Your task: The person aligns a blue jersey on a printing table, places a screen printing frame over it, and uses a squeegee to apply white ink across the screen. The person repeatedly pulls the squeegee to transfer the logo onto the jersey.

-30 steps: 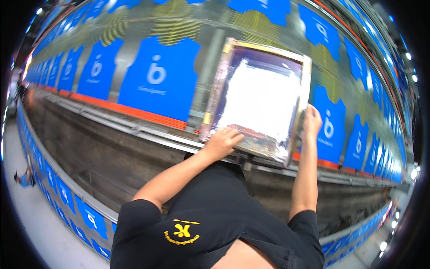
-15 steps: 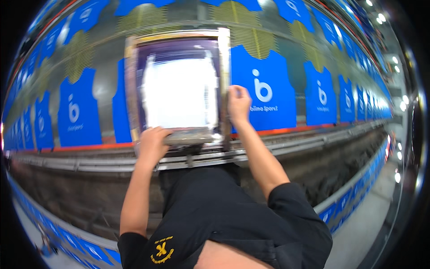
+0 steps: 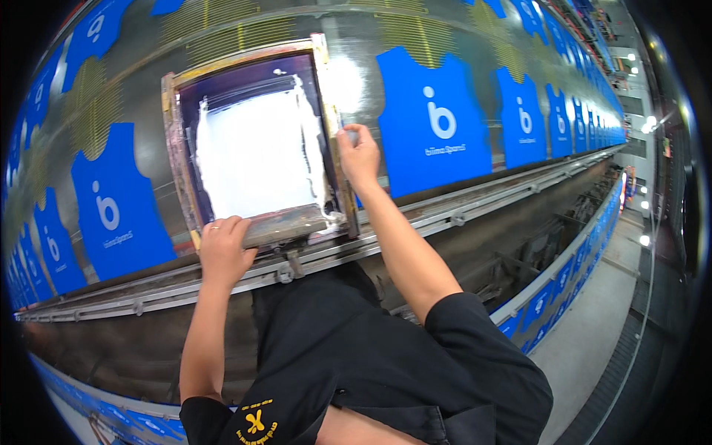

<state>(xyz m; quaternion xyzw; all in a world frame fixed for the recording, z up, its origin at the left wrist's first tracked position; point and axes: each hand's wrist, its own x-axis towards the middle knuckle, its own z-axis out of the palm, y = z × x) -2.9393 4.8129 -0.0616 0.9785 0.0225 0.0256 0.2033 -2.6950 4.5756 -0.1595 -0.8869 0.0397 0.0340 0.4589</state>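
Observation:
A printing screen [image 3: 169, 126] with a worn, paint-stained frame lies over the long table in front of me, slightly tilted to the left. White ink [image 3: 256, 152] covers most of its mesh. A squeegee [image 3: 285, 225] rests inside along the near edge. My left hand [image 3: 224, 248] is closed over the near left corner, fingers on the frame beside the squeegee's end. My right hand [image 3: 360, 154] is closed on the frame's right side, thumb and fingertips together. Blue shirt panels with white prints flank the screen, one on the left [image 3: 115, 204] and one on the right [image 3: 437, 122].
A metal rail [image 3: 415, 222] with small clamps runs along the table's near edge. More printed blue panels [image 3: 523, 119] continue in rows both ways. Yellow striped patches [image 3: 93, 107] show on the table surface. Behind me, another row of blue panels [image 3: 556, 289] runs beside a grey floor [image 3: 578, 356].
The screen has shifted left relative to the panels, widening the gap to the right panel and hiding a blue strip at its left. Both hands kept their hold; my view has turned.

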